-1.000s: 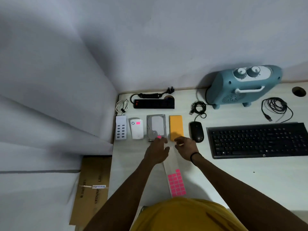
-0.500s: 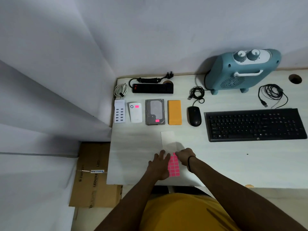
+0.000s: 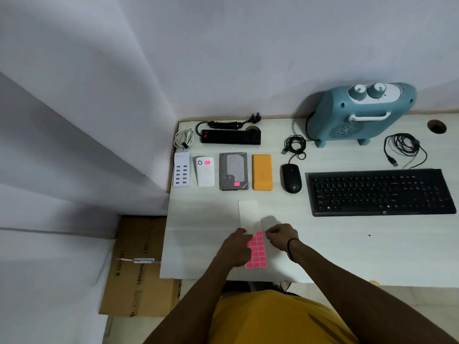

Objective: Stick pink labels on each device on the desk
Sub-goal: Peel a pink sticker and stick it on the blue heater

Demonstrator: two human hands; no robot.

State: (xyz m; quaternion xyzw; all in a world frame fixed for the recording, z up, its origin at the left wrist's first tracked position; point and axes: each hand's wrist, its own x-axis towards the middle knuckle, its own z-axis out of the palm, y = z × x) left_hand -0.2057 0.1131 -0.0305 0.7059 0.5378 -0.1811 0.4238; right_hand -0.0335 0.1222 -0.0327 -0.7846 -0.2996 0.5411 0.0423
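A long white backing strip carrying a block of small pink rectangular labels lies flat near the front edge of the pale wood-grain tabletop, its long axis running from the person toward the row of devices, leaning slightly left at the far end; the pink labels fill the near half, the far half is bare white. The left hand lies palm down on the strip's left edge, fingers extended and loosely spread, covering part of the pink block; it closes on nothing. The right hand, with a dark band at the wrist, sits at the strip's right edge with fingers curled toward the topmost labels; whether its grip has hold of a label cannot be told. Beyond the strip stands a row of devices, each with its long axis pointing away from the person: a white multi-port USB charging hub, unlabelled; a white rounded power bank with a pink label near its far end; a bare metal hard disk drive with a pink label at its near edge; a flat orange rectangular power bank, unlabelled; and a black corded mouse, unlabelled. A black keyboard lies crosswise to the right, and a black power strip crosswise behind the row. A teal fan heater with two white knobs stands at the back wall.
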